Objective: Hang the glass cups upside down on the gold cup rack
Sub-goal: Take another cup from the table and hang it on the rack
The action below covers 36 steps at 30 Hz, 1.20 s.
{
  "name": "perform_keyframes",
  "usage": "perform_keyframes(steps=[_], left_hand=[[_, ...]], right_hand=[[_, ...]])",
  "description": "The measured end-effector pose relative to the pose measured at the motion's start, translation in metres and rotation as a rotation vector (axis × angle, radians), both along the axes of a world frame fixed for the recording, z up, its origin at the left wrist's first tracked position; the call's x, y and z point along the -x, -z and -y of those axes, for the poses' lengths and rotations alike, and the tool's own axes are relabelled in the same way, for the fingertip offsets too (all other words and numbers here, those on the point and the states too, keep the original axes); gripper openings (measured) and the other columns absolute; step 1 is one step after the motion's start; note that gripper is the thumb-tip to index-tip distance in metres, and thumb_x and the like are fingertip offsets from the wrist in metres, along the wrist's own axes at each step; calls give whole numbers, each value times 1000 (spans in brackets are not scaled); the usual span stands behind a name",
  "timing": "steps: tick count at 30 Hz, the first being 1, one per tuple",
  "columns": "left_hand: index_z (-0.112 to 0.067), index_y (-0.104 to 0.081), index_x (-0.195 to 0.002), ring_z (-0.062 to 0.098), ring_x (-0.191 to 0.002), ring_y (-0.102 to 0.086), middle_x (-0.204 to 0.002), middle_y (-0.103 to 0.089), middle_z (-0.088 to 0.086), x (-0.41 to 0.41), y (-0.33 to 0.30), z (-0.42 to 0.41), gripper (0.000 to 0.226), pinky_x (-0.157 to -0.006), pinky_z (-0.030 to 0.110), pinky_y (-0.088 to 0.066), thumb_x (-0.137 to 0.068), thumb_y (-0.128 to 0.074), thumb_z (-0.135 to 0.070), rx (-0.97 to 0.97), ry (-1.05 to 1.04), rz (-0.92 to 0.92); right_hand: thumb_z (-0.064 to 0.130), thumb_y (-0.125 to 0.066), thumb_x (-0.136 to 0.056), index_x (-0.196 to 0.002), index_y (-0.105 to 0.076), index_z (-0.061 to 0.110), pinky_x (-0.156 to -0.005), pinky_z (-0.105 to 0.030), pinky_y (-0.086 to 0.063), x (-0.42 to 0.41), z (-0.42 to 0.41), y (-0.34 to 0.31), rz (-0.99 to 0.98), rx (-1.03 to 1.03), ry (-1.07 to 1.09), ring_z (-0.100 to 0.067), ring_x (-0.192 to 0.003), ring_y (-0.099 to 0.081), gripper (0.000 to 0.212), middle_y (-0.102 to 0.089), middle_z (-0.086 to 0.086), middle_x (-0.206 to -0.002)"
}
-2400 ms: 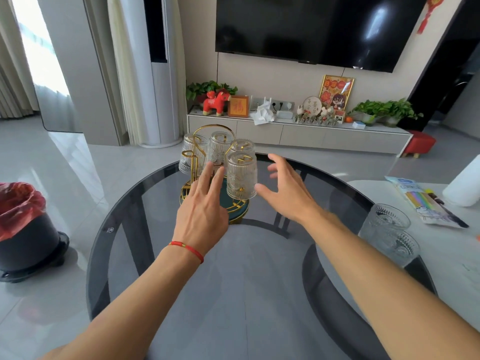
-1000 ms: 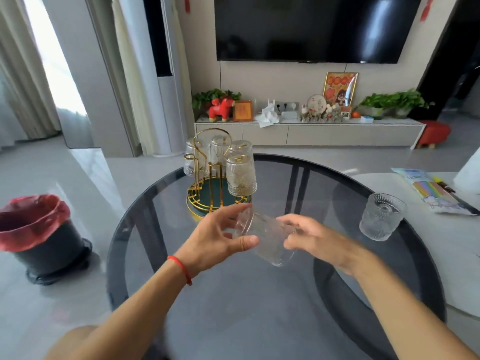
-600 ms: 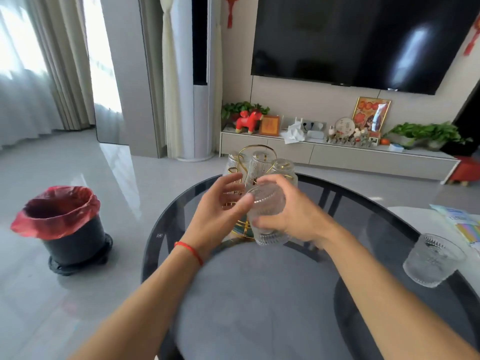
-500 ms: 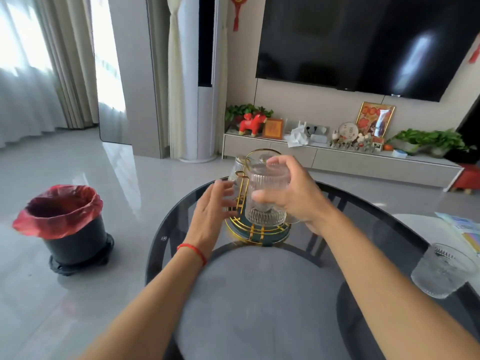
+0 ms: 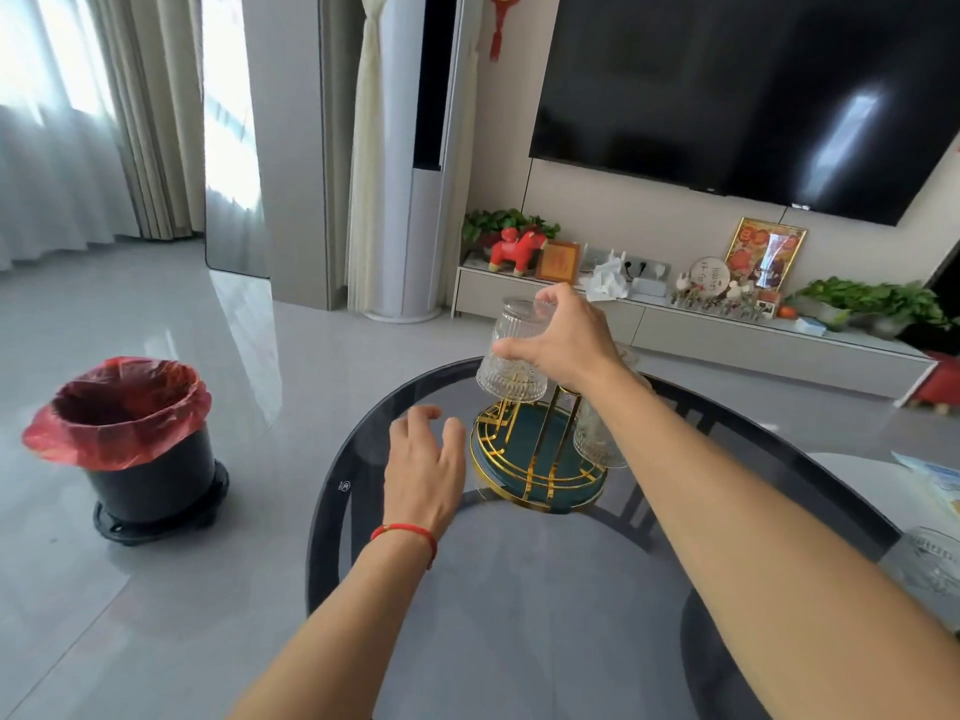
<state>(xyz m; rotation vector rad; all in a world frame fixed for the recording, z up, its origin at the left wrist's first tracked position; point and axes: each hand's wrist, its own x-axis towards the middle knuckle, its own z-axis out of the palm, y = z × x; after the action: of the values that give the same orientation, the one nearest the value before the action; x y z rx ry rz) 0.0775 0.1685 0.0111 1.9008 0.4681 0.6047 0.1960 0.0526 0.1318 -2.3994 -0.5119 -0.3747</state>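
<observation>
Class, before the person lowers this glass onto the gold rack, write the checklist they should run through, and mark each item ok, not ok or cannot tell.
1. Cup inverted: the glass cup has its mouth down and base up. ok.
2. Grip secure: the right hand wraps the cup's side, thumb in front. ok.
3. Cup over the rack: it sits above the left part of the gold cup rack. ok.
4. A free peg under the cup: the cup and hand hide the peg tops. cannot tell.
5. Left hand out of the way: open, beside the rack base, not touching it. ok.
6. Clearance from the hung cup: partly hidden by the forearm. cannot tell.
</observation>
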Motion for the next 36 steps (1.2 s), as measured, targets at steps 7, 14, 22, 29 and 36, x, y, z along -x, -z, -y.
perform_keyframes(steps=[7,14,22,29,36], left_hand=[[-15,-53,-130,13,-104,-47,-141,-50,11,-2,0,4,35,-86,27,-35,-101,-43,-33,-41,2,13],[-16,-52,-131,15,-104,-51,-139,-50,10,-2,-3,12,35,-85,27,-35,-102,-44,-33,-74,3,27],[-16,-51,-131,23,-110,-58,-138,-51,10,-3,-5,21,36,-90,32,-41,-102,-43,-36,-109,29,29],[-14,-53,-128,24,-103,-60,-130,-55,10,-4,-9,33,35,-84,31,-41,-99,-51,-33,-172,14,69],[-14,-63,-108,19,-90,-62,-107,-62,4,8,-20,61,23,-79,37,-58,-85,-63,-11,-339,115,245]], right_hand=[[49,-91,-68,-140,-52,11,-86,-30,-38,-1,-7,26,9,129,25,-24,-117,-53,90,-54,-12,-140],[57,-87,-71,-138,-52,7,-95,-40,-50,7,-14,41,27,276,62,-30,-125,-57,91,-57,-13,-141],[74,-75,-75,-133,-55,9,-72,-39,-46,7,-1,38,31,405,139,-33,-114,-64,90,-64,-13,-131],[42,-61,-99,-131,-63,11,-91,-43,-55,24,38,26,150,188,-33,-27,-118,-63,44,-63,-8,-134],[18,-63,-96,-108,-71,14,-81,-35,-52,40,148,43,325,72,-21,-19,-99,-64,15,-68,-3,-115]])
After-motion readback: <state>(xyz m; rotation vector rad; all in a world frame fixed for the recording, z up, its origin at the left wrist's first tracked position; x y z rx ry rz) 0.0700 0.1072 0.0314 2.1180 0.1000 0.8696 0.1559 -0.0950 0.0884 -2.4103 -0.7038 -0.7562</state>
